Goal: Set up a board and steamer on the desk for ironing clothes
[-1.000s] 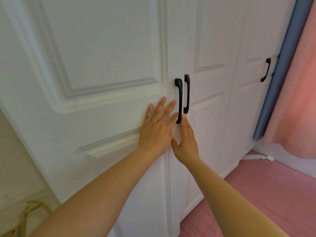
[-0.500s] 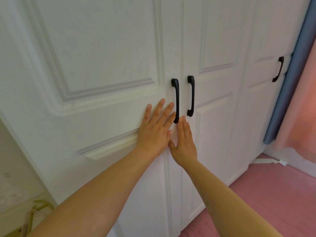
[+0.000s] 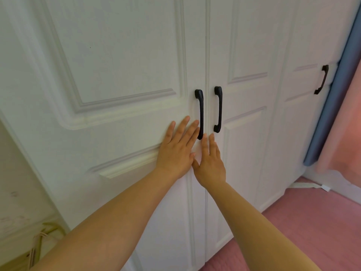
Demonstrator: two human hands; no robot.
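A white panelled wardrobe fills the view, its left door [image 3: 117, 71] and right door [image 3: 246, 114] meeting at a closed seam. Each door carries a black handle: the left handle [image 3: 200, 106], the right handle [image 3: 218, 108]. My left hand [image 3: 177, 151] presses flat on the left door, fingers straight, fingertips beside the left handle's lower end. My right hand [image 3: 211, 163] lies flat over the seam just below both handles, fingers straight. No board or steamer is in view.
A third white door with a black handle [image 3: 321, 80] stands further right. A blue curtain [image 3: 336, 98] and a pink curtain [image 3: 347, 130] hang at the right edge. Pink floor [image 3: 302, 231] lies below. Pale cords [image 3: 37, 243] hang at the lower left.
The left door has swung in until it sits flush with the right one; the two handles now stand apart side by side. Both hands stay flat on the doors.
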